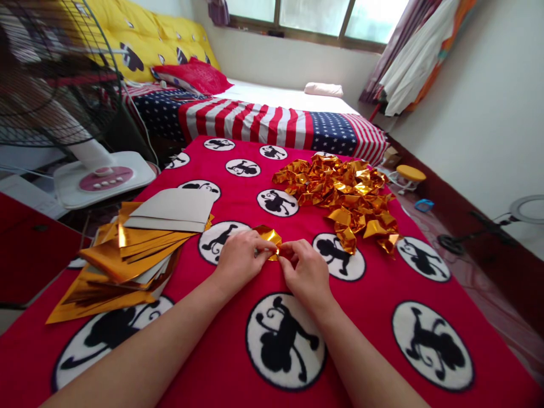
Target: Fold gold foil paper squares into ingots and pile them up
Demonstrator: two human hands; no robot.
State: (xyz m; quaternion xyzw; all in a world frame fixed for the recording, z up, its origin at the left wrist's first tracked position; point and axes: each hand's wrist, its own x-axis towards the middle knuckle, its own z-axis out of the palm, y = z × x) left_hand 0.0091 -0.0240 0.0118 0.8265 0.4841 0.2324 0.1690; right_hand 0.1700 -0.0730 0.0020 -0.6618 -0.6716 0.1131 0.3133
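A small piece of shiny gold foil paper (270,234) is pinched between my two hands just above the red cloth. My left hand (241,255) grips its left and near edge with thumb and forefinger. From the other side my right hand (305,271) holds the near right edge, fingertips almost meeting the left ones. The fingers cover part of the paper, so its exact fold is hidden. Left of my hands lies a loose stack of flat gold foil sheets (123,255), with pale grey sheets (174,211) on top. A heap of folded gold foil pieces (340,190) spreads to the right.
The red cloth (361,328) with black monkey figures in white circles covers the table. A fan (102,173) stands at the left. Behind is a bed with a flag-patterned cover (255,119). A yellow-topped stool (410,173) and a ring light (527,208) are at the right.
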